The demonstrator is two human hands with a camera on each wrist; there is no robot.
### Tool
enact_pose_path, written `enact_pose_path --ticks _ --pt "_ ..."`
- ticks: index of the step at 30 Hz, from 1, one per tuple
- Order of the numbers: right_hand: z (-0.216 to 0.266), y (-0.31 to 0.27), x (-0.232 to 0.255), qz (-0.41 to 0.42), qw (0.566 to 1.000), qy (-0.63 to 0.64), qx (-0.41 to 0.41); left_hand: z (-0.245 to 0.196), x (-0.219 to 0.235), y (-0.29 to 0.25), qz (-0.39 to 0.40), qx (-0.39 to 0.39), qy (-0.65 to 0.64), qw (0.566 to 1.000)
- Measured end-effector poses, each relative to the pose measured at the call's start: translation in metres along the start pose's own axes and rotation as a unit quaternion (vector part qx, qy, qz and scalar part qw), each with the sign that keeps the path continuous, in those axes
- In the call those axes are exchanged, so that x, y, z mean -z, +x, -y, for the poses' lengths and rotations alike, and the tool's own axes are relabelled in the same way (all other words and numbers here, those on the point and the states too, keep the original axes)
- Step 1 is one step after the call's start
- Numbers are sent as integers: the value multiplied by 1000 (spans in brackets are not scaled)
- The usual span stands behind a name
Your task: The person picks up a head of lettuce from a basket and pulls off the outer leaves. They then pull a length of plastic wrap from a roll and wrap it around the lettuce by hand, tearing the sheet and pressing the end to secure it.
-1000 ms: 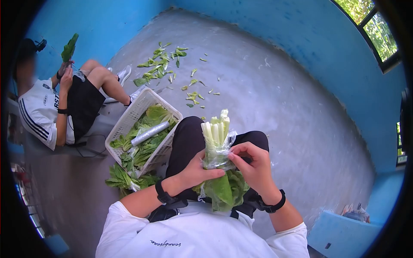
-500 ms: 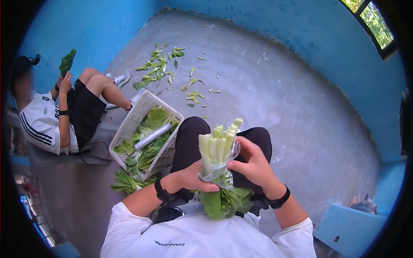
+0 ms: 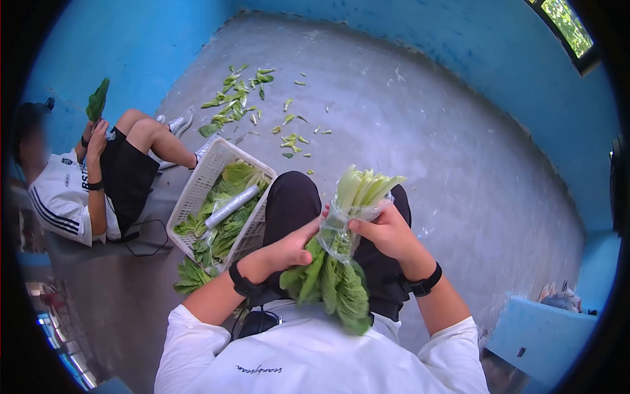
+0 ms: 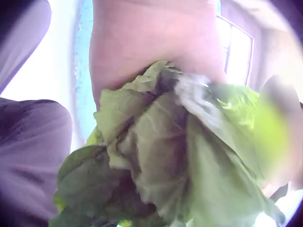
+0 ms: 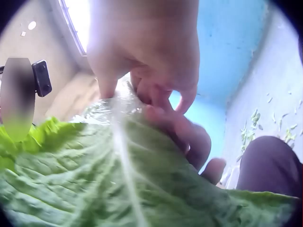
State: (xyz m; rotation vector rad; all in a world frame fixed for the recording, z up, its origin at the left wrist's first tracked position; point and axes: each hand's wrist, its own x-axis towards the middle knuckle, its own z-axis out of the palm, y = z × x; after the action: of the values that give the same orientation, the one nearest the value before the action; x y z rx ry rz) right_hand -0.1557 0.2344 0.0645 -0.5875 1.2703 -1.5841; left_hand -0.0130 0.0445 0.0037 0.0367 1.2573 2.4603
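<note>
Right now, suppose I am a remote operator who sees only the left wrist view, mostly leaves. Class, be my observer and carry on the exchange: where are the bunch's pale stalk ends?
Observer: In the head view, the pale stalk ends fan out just beyond the right hand.
Operator: Anything to wrap with nearby?
Observer: A roll of plastic film lies on greens in a white plastic crate.
Operator: And past the crate?
Observer: Leaf scraps lie scattered on the grey floor.

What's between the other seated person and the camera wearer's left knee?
A white crate of leafy greens, a shiny roll on top; head view.
</note>
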Motion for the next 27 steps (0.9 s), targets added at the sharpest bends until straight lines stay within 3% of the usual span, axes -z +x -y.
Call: enact_pose_path --ticks 3,4,7,11,14,15,18,21,25,27 --pt "-7 -1 -10 -52 998 16 12 -18 -2 0 -12 -16 67 998" --pt "-11 -1 -9 -57 998 9 1 -30 -17 2 -14 18 16 1000" --pt "-19 3 -10 -66 997 -12 33 -26 -25 6 -81 17 172 982" --pt "-14 -1 0 -25 1000 13 8 -19 -22 4 -80 21 131 988" --pt "-8 -6 9 -16 1000 -11 -2 -12 -20 3 -19 15 -4 1000" --pt "-5 -7 8 -21 999 -29 -4 -12 -24 3 -58 -1 29 998" --pt "-2 -7 -6 -190 967 -116 125 -17 -39 6 -163 -37 126 978" --pt "-6 -19 -5 -270 925 -199 178 -21 -43 9 -225 -54 197 953" --pt "11 -21 -24 -242 886 -332 216 -20 -47 14 -261 -100 242 929" --pt "16 -18 -31 -254 885 -334 200 -18 -52 17 -270 -117 263 919"
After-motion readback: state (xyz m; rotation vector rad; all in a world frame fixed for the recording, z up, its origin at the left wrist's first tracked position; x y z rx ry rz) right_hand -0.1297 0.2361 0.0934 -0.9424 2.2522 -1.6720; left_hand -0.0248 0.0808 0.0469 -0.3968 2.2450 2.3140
